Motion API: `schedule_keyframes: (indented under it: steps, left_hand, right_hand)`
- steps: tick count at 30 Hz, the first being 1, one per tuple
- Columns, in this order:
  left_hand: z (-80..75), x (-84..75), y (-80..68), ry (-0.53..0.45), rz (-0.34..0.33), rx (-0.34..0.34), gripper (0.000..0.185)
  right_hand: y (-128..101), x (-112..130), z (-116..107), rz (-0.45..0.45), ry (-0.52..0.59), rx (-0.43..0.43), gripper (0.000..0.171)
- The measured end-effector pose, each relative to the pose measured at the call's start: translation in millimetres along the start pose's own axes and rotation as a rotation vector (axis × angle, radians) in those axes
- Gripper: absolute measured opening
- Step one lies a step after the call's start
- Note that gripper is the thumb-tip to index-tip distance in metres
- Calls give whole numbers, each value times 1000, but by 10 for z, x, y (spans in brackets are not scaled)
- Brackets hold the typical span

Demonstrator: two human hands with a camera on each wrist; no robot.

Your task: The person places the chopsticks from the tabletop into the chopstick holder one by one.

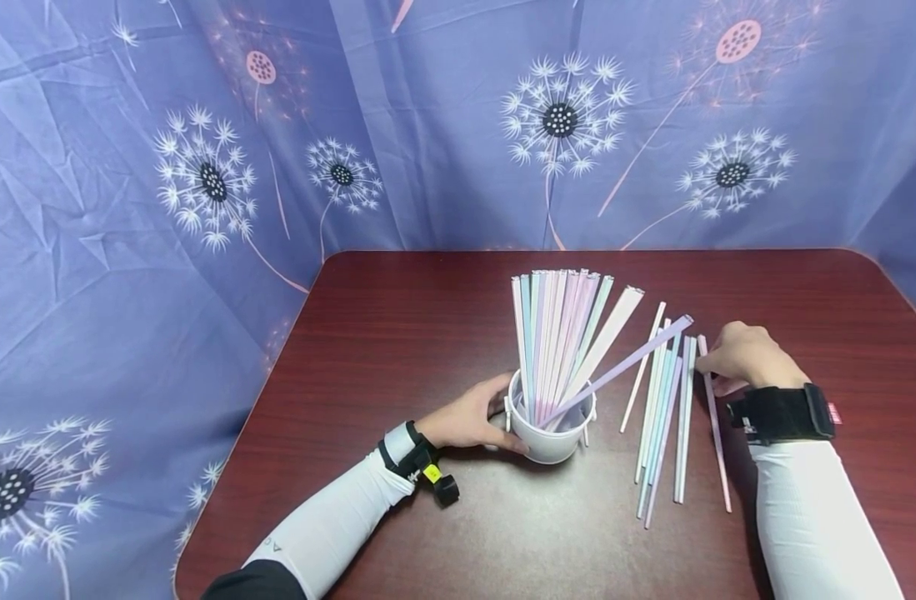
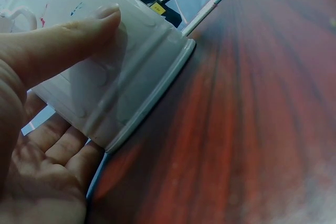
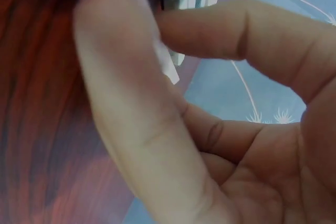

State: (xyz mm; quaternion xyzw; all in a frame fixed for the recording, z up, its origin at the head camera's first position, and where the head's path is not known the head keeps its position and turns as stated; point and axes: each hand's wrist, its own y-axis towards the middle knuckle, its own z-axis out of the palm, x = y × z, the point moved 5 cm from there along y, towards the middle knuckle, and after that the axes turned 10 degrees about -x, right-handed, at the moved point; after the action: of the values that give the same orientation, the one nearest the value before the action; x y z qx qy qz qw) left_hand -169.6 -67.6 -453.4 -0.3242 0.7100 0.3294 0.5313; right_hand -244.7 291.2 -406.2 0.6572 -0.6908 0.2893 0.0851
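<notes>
A white cup (image 1: pixel 551 437) stands at the middle of the dark red table (image 1: pixel 427 333), holding several pastel straws (image 1: pixel 558 333) that fan upward. My left hand (image 1: pixel 495 412) grips the cup from its left side; in the left wrist view the thumb (image 2: pixel 68 35) presses on the cup's wall (image 2: pixel 131 82). To the right, my right hand (image 1: pixel 703 363) pinches the far end of a pink straw (image 1: pixel 716 433) lying on the table. In the right wrist view the thumb (image 3: pixel 121 77) and forefinger (image 3: pixel 220 30) close on a pale straw end (image 3: pixel 167 66).
Several loose pastel straws (image 1: pixel 663 417) lie side by side between the cup and the pink straw. A blue dandelion-print cloth (image 1: pixel 202 167) hangs behind and to the left of the table. Bare tabletop (image 1: pixel 548 542) shows in front of the cup.
</notes>
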Motion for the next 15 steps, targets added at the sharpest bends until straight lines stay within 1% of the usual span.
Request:
schedule_keyframes:
  steps: [5, 9, 12, 15]
  left_hand:
    - [3, 5, -2, 5, -5, 1, 95]
    - [6, 4, -7, 4, -10, 3, 95]
    - [3, 3, -3, 1, -8, 3, 95]
    - [0, 4, 5, 6, 1, 2, 95]
  right_hand:
    - [7, -5, -10, -2, 6, 13, 28]
    - [-50, 27, -124, -29, 21, -35, 34]
    - [-138, 99, -291, -81, -10, -141, 36]
    - [-284, 205, -500, -145, -63, -288, 37]
